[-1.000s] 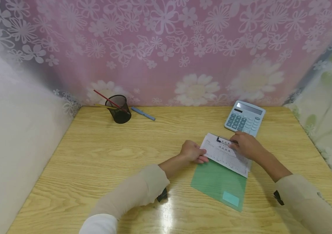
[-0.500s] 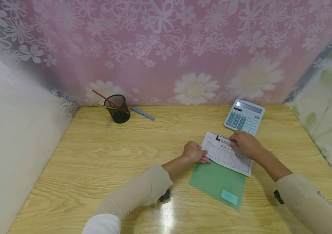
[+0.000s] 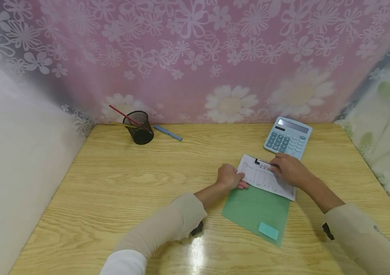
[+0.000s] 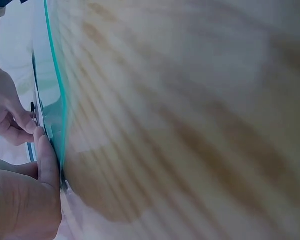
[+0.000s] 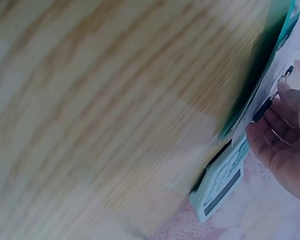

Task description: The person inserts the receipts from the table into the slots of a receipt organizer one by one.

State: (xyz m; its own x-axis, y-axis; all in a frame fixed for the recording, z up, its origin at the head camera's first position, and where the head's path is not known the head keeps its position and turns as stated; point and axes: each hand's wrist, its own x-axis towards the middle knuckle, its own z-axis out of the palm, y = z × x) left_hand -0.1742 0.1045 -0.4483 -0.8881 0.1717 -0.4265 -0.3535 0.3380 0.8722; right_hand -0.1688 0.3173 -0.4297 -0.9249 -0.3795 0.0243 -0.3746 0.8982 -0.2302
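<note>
Right hand (image 3: 289,170) pinches the binder clip (image 3: 261,162), left hand (image 3: 229,177) grips the paper's (image 3: 267,179) left edge on the green board (image 3: 254,212); if the clip releases crooked, the sheet skews.

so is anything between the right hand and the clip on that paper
Nothing visible. The right hand already has its fingertips on the black clip at the top of the paper, while the left hand holds the paper's left edge over the green folder.

No print is legible anywhere
</note>
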